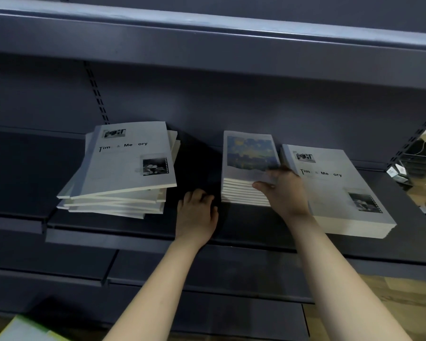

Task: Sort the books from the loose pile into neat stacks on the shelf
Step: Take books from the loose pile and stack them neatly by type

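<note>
Head view: the loose pile (123, 173) of books lies fanned on the left of the shelf (123, 238), well apart from the middle stack (244, 190) and right stack (335, 195), which are squared up side by side. The right hand (285, 190) grips the middle stack's near right corner, thumb on its front edge and fingers over the cover. The left hand (197, 215) rests loosely curled on the shelf between, holding nothing.
</note>
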The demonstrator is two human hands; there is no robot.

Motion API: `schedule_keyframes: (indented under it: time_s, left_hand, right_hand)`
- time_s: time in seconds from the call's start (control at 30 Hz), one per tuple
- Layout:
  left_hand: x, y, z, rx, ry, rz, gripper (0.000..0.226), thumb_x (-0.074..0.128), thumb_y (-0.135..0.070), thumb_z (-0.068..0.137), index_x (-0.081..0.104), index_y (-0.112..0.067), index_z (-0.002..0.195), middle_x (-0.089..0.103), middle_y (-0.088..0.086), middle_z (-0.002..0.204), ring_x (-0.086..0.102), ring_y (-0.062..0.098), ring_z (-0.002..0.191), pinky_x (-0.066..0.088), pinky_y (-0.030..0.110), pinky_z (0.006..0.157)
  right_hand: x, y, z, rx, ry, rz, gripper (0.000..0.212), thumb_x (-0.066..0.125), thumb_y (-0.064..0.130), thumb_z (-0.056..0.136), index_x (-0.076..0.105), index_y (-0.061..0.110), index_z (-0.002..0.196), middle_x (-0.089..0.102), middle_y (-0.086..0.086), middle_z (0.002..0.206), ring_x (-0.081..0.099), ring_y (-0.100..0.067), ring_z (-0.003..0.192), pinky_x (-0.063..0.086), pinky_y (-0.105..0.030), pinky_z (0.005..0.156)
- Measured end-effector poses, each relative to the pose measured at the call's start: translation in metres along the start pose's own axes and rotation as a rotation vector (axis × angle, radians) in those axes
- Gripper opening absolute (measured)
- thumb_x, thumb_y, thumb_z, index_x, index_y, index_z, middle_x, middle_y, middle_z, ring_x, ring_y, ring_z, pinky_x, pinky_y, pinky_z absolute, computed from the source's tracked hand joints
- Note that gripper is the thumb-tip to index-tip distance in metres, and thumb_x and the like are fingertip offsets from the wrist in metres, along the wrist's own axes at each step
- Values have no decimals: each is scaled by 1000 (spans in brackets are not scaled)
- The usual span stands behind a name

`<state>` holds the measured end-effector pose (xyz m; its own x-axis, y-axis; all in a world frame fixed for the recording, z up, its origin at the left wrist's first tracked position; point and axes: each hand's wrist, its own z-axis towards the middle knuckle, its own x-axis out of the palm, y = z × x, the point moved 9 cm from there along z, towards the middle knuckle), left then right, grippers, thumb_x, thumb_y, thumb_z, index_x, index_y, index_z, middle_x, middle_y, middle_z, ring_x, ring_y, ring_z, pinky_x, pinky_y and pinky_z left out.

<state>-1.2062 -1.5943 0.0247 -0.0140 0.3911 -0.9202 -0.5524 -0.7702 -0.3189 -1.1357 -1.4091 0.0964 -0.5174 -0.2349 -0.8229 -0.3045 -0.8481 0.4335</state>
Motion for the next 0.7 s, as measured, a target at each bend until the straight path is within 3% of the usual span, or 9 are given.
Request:
schedule_keyframes:
  time_s: [0.17,0.27,0.4,0.57,0.7]
  left_hand:
    - [-8,-5,-4,59,23,-45,39,43,-28,97,50,-18,134,47,4,134,42,24,121,35,33,98]
    - [-32,-13,-8,139,-80,-107,35,48,-21,94,57,-14,128,56,7,124,50,27,112,41,35,92]
    - [-73,-15,-9,222,-274,-133,31,50,-17,90,65,-11,117,63,8,109,58,29,98,49,37,81]
    - [-111,23,2,110,-370,-84,35,44,-25,88,68,-11,109,65,9,105,58,33,97,47,40,84]
    - [-121,68,13,-66,-243,64,26,47,-27,93,64,-22,113,59,4,121,48,29,114,34,38,88]
  right_hand:
    - [-1,1,-11,9,-44,-26,31,68,26,86,67,10,113,65,-10,115,61,-30,104,47,-33,81]
    - [-2,6,-25,-41,-123,23,25,68,14,84,70,10,109,65,-8,113,59,-28,107,43,-28,86]
    - [-6,23,-46,-121,-247,86,15,71,5,77,73,13,89,65,-5,97,56,-23,97,42,-26,80]
    - [22,37,-56,-130,-103,170,7,67,11,80,69,17,83,63,0,88,59,-21,90,50,-33,70]
    - [48,47,-62,-154,14,166,5,66,16,81,69,19,84,60,2,86,58,-18,88,44,-28,70]
